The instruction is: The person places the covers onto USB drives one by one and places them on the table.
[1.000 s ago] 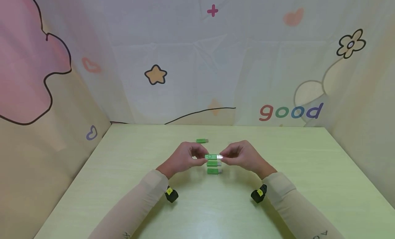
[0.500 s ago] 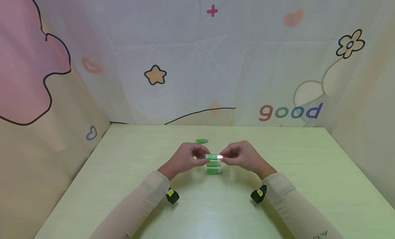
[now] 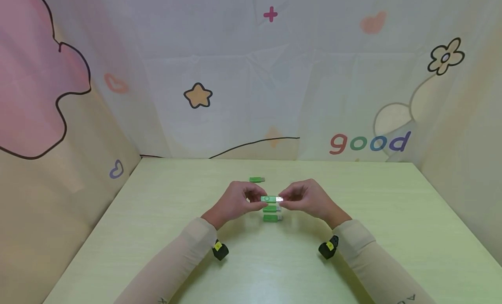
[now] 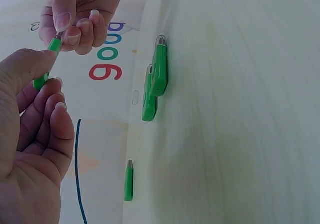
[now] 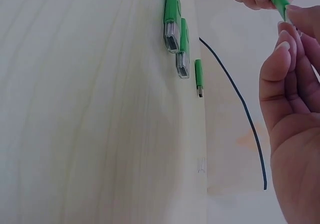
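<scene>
Above the table, my left hand point(image 3: 240, 201) pinches the green body of a USB flash drive point(image 3: 268, 199) between thumb and fingers. At the drive's bright connector end, the thumb and fingertips of my right hand point(image 3: 307, 200) pinch it from the other side. Those fingertips partly hide that end, so I cannot tell whether a cap covers it. Below in the head view lie two green USB drives, a nearer one point(image 3: 270, 218) and a farther one point(image 3: 269, 209). Clear caps cover their connectors in the right wrist view.
Farther back lies another green USB drive point(image 3: 256, 179), its metal plug bare in the right wrist view. A small clear cap point(image 5: 201, 165) lies near the far table edge. Behind the pale table point(image 3: 353, 269) hangs a printed cloth point(image 3: 235, 68).
The left hand and forearm have shifted very slightly to the right. The right hand and the drives on the table stay put, and both hands keep their pinch on the held drive.
</scene>
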{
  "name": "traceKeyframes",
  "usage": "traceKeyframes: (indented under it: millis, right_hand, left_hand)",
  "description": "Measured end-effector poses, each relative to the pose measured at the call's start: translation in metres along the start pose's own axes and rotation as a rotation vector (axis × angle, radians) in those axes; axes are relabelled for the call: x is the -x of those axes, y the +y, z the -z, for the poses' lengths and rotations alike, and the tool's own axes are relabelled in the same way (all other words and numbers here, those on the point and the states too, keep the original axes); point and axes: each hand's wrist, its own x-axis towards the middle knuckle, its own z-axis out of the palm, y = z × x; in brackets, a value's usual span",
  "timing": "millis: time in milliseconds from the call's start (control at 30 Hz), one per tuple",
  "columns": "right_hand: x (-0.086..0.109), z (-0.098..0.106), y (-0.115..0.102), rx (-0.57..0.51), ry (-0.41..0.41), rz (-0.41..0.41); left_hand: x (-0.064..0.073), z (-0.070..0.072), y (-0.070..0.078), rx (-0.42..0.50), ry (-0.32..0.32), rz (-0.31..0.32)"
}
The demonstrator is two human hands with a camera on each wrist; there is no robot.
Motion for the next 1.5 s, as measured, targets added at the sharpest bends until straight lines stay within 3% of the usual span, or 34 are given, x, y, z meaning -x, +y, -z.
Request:
traceKeyframes:
  millis: [1033,1500]
  right_hand:
    - [-0.0026,-0.0059,-0.0041,0.058,0.029,0.015]
    - [-0.0039,-0.0083,0.0003,0.056,0.035,0.002]
  left_hand:
    - [-0.0028,0.0018,0.0058,-0.078,-0.017,-0.088]
    - [-0.0057,0.0008,-0.0002,-0.130,-0.018,-0.121]
